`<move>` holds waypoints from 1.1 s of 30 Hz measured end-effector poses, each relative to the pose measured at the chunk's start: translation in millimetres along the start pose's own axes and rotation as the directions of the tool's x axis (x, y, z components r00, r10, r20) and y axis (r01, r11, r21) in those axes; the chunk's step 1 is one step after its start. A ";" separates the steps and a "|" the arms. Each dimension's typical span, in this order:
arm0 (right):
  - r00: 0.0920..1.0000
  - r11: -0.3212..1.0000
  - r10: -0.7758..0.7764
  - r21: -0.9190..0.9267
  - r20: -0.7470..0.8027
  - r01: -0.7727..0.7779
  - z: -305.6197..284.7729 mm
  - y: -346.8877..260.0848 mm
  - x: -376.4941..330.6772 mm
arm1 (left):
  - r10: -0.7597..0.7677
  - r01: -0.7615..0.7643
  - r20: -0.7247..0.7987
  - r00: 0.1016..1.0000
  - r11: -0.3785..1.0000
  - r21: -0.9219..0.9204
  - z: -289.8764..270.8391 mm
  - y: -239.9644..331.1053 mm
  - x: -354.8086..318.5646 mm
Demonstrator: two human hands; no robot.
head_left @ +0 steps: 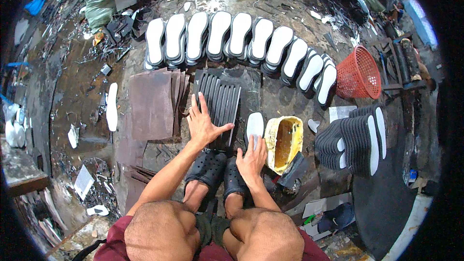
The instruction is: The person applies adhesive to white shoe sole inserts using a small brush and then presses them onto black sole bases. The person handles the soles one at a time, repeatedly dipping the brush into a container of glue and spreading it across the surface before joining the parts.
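Note:
My left hand [205, 126] is spread with its fingers apart over a row of dark grey ridged strips [221, 97]. They lie on a black board [251, 78] in front of my feet. My right hand [252, 159] has its fingers stretched out, the tips at the lower end of a single white-topped shoe sole [254, 124]. Whether the fingertips press on that sole or only hover, I cannot tell. Right beside it stands a yellow-rimmed tub [270, 137] with brownish stuff inside.
Stacks of white-topped soles [197, 34] curve along the far side. Brown sheets [151, 105] are piled at left. A red basket [349, 75] stands at far right, above leaning dark soles [357, 140]. My black clogs [207, 168] are close below my hands. Scraps litter the ground.

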State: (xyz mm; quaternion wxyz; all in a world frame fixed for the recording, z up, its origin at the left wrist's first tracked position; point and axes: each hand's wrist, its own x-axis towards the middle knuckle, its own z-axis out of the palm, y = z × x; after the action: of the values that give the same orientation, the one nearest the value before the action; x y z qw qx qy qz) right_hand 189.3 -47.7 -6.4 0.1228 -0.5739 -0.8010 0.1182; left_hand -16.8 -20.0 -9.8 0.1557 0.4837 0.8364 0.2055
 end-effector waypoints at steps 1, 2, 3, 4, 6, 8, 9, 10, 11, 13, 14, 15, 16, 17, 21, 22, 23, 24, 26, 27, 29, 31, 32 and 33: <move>0.998 0.994 0.002 -0.108 0.067 0.005 -0.1 2.0 -5.1 | 0.000 0.000 -0.005 1.000 1.000 0.006 0.3 -1.8 0.7; 0.999 0.991 0.010 -0.133 0.050 -0.003 2.0 6.0 -3.9 | 0.006 -0.006 -0.011 1.000 1.000 0.007 1.1 0.2 1.8; 0.999 0.987 0.017 -0.159 0.034 -0.011 7.4 10.3 0.0 | 0.008 -0.008 -0.014 1.000 1.000 0.007 2.1 2.6 2.6; 1.000 0.983 0.023 -0.183 0.017 -0.019 10.8 14.7 3.2 | 0.004 -0.004 -0.004 1.000 1.000 0.008 3.1 5.0 1.8; 0.998 0.988 0.061 -0.139 -0.019 -0.063 8.4 13.8 11.4 | -0.005 0.005 0.009 1.000 1.000 0.020 1.0 5.1 1.9; 0.996 0.993 0.080 -0.084 -0.050 -0.084 7.8 11.5 18.9 | -0.005 0.005 0.008 1.000 1.000 0.028 -0.7 4.2 1.1; 0.983 0.999 0.050 0.008 -0.178 -0.049 6.2 11.7 24.9 | -0.008 0.008 0.006 1.000 0.999 0.034 -1.6 2.9 1.4; 0.971 0.998 0.065 0.014 -0.228 -0.063 3.5 11.4 27.7 | -0.004 0.004 -0.001 1.000 0.999 0.037 -1.9 2.5 2.0; 0.963 0.992 0.123 0.056 -0.238 -0.113 -4.3 6.5 31.4 | -0.002 0.002 -0.003 1.000 0.999 0.040 -1.6 3.6 0.3; 0.937 0.986 0.132 0.136 -0.325 -0.091 -5.2 -1.9 46.7 | 0.010 -0.010 -0.017 1.000 1.000 0.018 -2.4 -0.4 0.0; 0.932 0.986 0.103 0.158 -0.349 -0.050 -5.9 -7.6 55.4 | 0.013 -0.013 -0.022 1.000 1.000 0.017 -0.1 0.2 -0.9; 0.925 0.984 0.079 0.180 -0.373 -0.011 -8.4 -18.7 63.7 | 0.018 -0.018 -0.025 1.000 1.000 0.017 1.6 1.3 -1.2; 0.916 0.979 0.055 0.203 -0.397 0.029 -7.1 -28.9 71.1 | 0.023 -0.022 -0.028 0.999 1.000 0.019 2.7 1.5 -1.5; 0.965 0.965 0.100 0.259 -0.241 -0.035 -2.5 -35.0 76.7 | 0.019 -0.019 -0.009 1.000 1.000 0.003 0.6 3.9 -1.7; 0.979 0.831 0.183 0.546 -0.086 -0.108 12.6 -41.9 93.9 | 0.110 -0.099 0.019 0.994 0.950 -0.297 -0.9 -16.0 2.7; 0.977 0.827 0.214 0.537 -0.025 -0.167 12.6 -41.8 97.5 | 0.188 -0.194 -0.053 0.981 0.912 -0.362 -3.1 -25.6 5.7; 0.975 0.854 0.222 0.482 0.003 -0.196 8.2 -46.1 100.1 | 0.166 -0.160 -0.023 0.986 0.894 -0.419 -6.3 -29.3 6.9; 0.972 0.878 0.233 0.424 0.029 -0.223 5.4 -49.2 102.3 | 0.146 -0.125 0.009 0.989 0.871 -0.475 -9.9 -30.6 7.5; 0.975 0.884 0.213 0.411 0.070 -0.223 11.8 -44.7 106.6 | 0.080 -0.036 0.056 0.995 0.833 -0.552 -6.5 -39.1 8.7; 0.973 0.878 0.213 0.420 0.090 -0.231 10.0 -43.5 108.7 | 0.046 0.008 0.078 0.996 0.810 -0.586 -4.9 -44.8 9.6; 0.971 0.873 0.214 0.426 0.108 -0.239 8.4 -38.2 109.8 | 0.088 -0.020 0.102 0.991 0.847 -0.531 -1.6 -56.0 13.0; 0.977 0.874 0.206 0.438 0.065 -0.213 13.2 -34.3 105.9 | 0.134 -0.073 0.086 0.987 0.861 -0.504 3.0 -64.2 16.0; 0.980 0.873 0.195 0.447 0.043 -0.194 12.7 -36.8 106.2 | 0.131 -0.083 0.065 0.989 0.869 -0.488 4.6 -67.4 16.5; 0.973 0.888 0.228 0.403 0.037 -0.223 12.8 -40.9 105.5 | 0.127 -0.092 0.042 0.991 0.878 -0.471 5.4 -70.9 16.6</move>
State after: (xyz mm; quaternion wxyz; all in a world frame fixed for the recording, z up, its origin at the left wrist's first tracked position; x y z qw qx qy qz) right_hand 115.8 38.9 1.5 0.2285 -0.6259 -0.6864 0.2914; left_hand -75.2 -36.2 -50.6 0.2856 0.4855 0.7274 0.3919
